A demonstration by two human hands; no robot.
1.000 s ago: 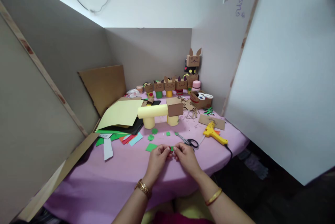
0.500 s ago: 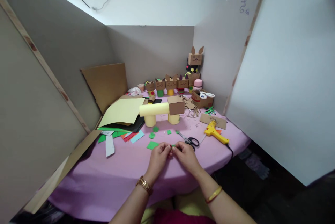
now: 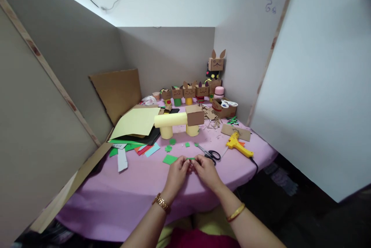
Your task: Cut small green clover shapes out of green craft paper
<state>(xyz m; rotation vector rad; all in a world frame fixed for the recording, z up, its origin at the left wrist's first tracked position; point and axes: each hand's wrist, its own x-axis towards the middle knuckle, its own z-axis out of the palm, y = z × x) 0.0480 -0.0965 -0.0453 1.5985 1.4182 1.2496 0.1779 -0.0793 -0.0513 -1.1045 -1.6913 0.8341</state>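
Note:
My left hand and my right hand meet fingertip to fingertip over the pink tablecloth. Both pinch a tiny green paper piece, mostly hidden by the fingers. A green paper square lies just left of my left hand. Black-handled scissors lie right behind my right hand. Further back stands a yellow paper-tube figure with a cardboard box head, with small green cut-outs in front of it.
A yellow glue gun lies at the right, its cord running off the table edge. Stacked coloured paper sheets sit at the left. A row of cardboard animal figures lines the back. White partition boards enclose the table.
The view has shifted slightly. My hands have stayed together on the green piece, with the fingers drawn a little closer.

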